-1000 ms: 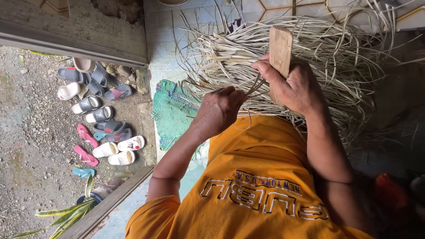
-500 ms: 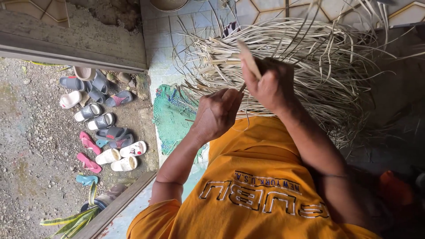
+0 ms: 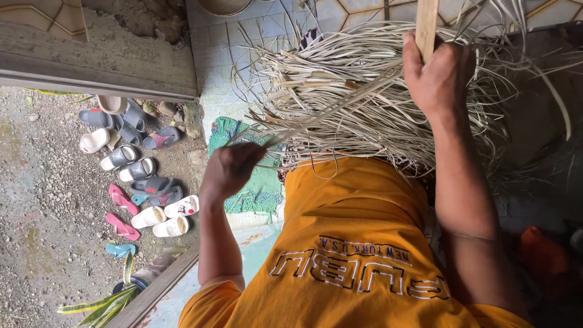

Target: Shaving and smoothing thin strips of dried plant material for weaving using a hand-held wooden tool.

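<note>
The fingers of the left hand [image 3: 231, 170] are curled shut around the near end of a thin pale strip [image 3: 316, 118], pinching it in a closed fist. The wrist is bent slightly, and the bare forearm runs down the picture to the elbow beside the orange shirt [image 3: 352, 255]. The strip runs taut from this fist, slanting up and to the right toward the other hand.

The right hand [image 3: 440, 76] is clenched on a flat wooden stick [image 3: 426, 21], thumb wrapped over its side. The stick stands with its long axis almost straight up the picture and passes out at the top edge. That forearm stretches straight down to the shirt.

Under both hands lies the heap of dried strips [image 3: 364, 91], mostly lying left to right, on the person's lap above a green mat [image 3: 243, 136]. Sandals [image 3: 136, 176] lie scattered on the gravel at the left.
</note>
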